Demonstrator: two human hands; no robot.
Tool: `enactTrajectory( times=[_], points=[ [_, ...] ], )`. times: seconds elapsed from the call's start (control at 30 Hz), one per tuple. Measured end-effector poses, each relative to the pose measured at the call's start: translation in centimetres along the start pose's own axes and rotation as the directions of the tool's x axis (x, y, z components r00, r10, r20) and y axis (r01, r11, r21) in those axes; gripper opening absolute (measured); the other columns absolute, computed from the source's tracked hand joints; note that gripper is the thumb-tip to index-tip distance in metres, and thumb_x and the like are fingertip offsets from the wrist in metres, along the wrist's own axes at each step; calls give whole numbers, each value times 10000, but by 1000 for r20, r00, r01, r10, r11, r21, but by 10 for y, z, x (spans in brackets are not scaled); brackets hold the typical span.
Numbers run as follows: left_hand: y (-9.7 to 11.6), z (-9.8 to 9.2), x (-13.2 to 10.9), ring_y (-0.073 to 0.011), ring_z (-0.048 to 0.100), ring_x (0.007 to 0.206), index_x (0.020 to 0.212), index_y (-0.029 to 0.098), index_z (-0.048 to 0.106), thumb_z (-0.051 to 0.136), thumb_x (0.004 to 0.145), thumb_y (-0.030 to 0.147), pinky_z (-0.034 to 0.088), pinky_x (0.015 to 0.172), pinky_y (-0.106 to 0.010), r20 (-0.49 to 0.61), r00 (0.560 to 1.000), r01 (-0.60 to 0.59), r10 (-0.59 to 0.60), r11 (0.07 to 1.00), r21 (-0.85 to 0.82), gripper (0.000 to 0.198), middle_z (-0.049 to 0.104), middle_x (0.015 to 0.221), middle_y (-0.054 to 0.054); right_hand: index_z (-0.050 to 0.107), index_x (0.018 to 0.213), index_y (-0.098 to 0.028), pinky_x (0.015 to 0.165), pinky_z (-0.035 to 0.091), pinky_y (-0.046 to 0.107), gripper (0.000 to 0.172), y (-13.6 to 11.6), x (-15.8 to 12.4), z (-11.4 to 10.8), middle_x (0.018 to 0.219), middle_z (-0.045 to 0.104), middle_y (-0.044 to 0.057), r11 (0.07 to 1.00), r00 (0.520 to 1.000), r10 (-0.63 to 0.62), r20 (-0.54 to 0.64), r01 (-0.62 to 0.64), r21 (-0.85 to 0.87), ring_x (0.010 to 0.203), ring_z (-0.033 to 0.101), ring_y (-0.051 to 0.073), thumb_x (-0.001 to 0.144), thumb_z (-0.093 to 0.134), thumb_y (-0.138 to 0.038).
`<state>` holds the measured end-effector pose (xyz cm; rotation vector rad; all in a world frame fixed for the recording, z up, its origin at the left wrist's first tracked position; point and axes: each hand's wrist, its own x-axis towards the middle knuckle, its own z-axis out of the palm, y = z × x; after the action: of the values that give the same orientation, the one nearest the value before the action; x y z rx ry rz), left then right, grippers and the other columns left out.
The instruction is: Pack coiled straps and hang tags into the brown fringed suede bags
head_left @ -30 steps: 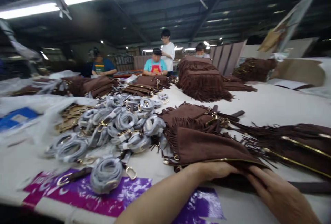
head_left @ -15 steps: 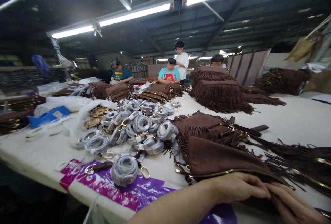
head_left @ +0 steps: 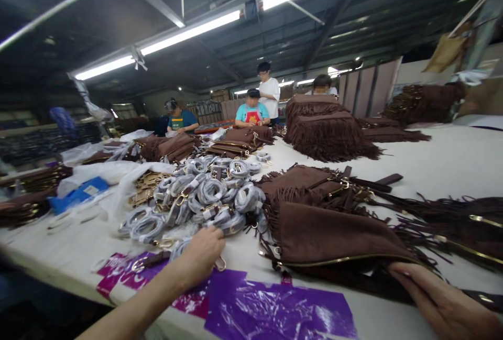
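My left hand (head_left: 204, 256) is closed over a plastic-wrapped coiled strap (head_left: 177, 250) at the table's front, its fingertips hidden behind the hand. The strap's dark leather end with a gold ring (head_left: 141, 264) sticks out to the left, and a gold clasp (head_left: 220, 263) shows on the right. At the lower right, my right hand (head_left: 444, 298) pinches the zipped edge of a brown fringed bag (head_left: 338, 232). The bag's gold-zipped mouth gapes towards me. Under the strap lies purple and magenta plastic (head_left: 279, 308).
A heap of wrapped coiled straps (head_left: 212, 190) spreads across the middle. Stacked fringed bags (head_left: 322, 128) stand behind it to the right. A blue packet (head_left: 80, 193) lies left. Several people, among them a person in a red apron (head_left: 252, 112), are at the far side.
My left hand has left the bag's edge and moved left to the coiled strap. My right hand stays at the bag, whose mouth now gapes wider. The view has shifted slightly.
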<state>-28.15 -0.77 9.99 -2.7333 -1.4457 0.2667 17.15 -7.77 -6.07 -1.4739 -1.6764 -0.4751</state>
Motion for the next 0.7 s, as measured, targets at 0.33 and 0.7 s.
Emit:
enactTrajectory(
  times=[0.33, 0.7],
  points=[
    [-28, 17, 13, -228, 572, 848, 866, 195, 592, 373, 892, 171, 425, 785, -335, -33, 995, 91, -98, 981, -171, 223, 658, 923, -82, 667, 921, -265, 585, 549, 221, 266, -44, 27, -21, 868, 755, -20, 998, 998, -9, 63, 5, 70, 698, 720, 163, 969, 420, -353],
    [146, -56, 101, -186, 564, 720, 839, 218, 625, 379, 941, 326, 384, 669, -263, -457, 869, -418, 189, 775, -475, 288, 638, 741, -23, 642, 864, -256, 595, 457, 263, 209, -62, 39, -27, 767, 709, -8, 966, 969, 160, 190, -193, 174, 657, 668, 176, 943, 450, -282]
  ],
)
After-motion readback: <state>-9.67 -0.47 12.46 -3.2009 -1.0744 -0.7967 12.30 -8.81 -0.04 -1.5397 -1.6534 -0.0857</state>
